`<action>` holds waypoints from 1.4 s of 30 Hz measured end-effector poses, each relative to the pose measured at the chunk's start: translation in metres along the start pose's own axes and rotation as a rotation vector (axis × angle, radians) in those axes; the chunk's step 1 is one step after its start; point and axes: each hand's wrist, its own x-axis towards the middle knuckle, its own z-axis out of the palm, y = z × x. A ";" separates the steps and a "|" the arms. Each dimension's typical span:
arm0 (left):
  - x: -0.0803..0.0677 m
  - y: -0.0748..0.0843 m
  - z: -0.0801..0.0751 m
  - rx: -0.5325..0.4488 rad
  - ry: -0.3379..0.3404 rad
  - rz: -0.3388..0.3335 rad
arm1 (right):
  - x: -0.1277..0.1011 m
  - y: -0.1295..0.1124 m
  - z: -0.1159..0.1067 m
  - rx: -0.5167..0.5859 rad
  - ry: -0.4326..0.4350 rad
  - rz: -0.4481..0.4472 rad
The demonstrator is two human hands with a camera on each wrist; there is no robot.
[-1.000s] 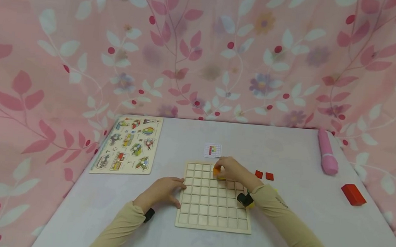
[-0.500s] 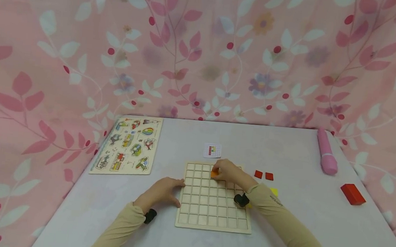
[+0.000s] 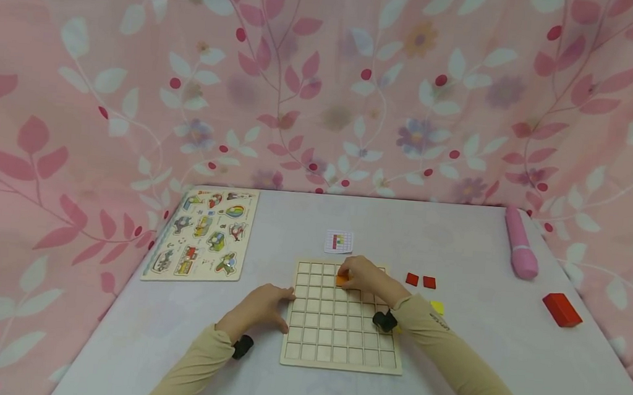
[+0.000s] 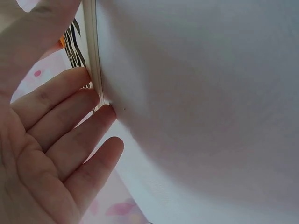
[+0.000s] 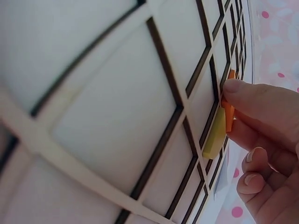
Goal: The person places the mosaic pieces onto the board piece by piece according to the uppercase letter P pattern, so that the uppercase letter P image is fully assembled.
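A pale wooden grid board [image 3: 325,336] lies on the table in the head view. At its far part my right hand [image 3: 368,276] pinches an orange square tile [image 3: 341,281] between thumb and finger. The right wrist view has this orange tile [image 5: 229,116] down at the grid, beside a yellow tile [image 5: 215,135] sitting on the board. My left hand [image 3: 259,305] rests against the board's left edge, thumb and fingers spread. In the left wrist view the fingers [image 4: 70,140] are nearly straight, with some fingertips touching the board's side.
A small printed card [image 3: 339,241] lies just beyond the board. To the right are two red tiles [image 3: 420,281], a yellow tile [image 3: 437,307], a red block [image 3: 562,310] and a pink cylindrical object [image 3: 522,243]. A picture puzzle board [image 3: 202,235] lies at the left.
My right hand has moved slightly left and down with the orange tile, which now lies flatter on the board. The left hand stays at the board's edge.
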 end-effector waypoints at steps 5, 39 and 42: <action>0.000 0.000 -0.001 -0.014 -0.003 -0.013 | 0.001 -0.002 0.001 0.028 0.020 -0.017; 0.005 0.007 -0.004 0.086 -0.046 -0.031 | -0.047 0.024 -0.074 0.044 0.257 0.104; 0.006 0.007 -0.004 0.073 -0.067 -0.063 | -0.055 0.028 -0.080 0.047 0.279 0.128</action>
